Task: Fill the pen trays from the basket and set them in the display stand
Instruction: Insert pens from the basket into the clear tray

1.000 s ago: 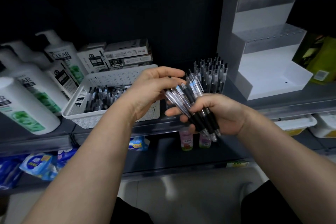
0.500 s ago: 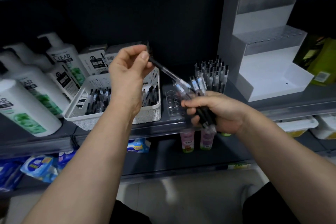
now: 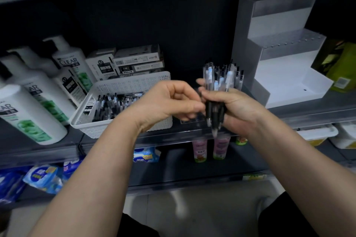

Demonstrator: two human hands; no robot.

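Note:
My right hand grips a bundle of clear pens with black grips, held upright with the tips down. My left hand is just left of it, its fingers curled and its thumb and fingertips pinching at the bundle's black grips. The white perforated basket on the shelf holds several more pens. Behind the bundle stand several upright pens; their tray is mostly hidden. A clear pen tray shows partly under my hands. The grey and white stepped display stand is at the right, with bare steps.
White shampoo bottles crowd the shelf left of the basket. Pen boxes are stacked behind it. A green package stands right of the stand. On the lower shelf are small pink bottles and blue packets.
My left hand, which held one pen raised up and to the left, has come back down to the bundle. My right hand has turned the bundle from slanted to upright.

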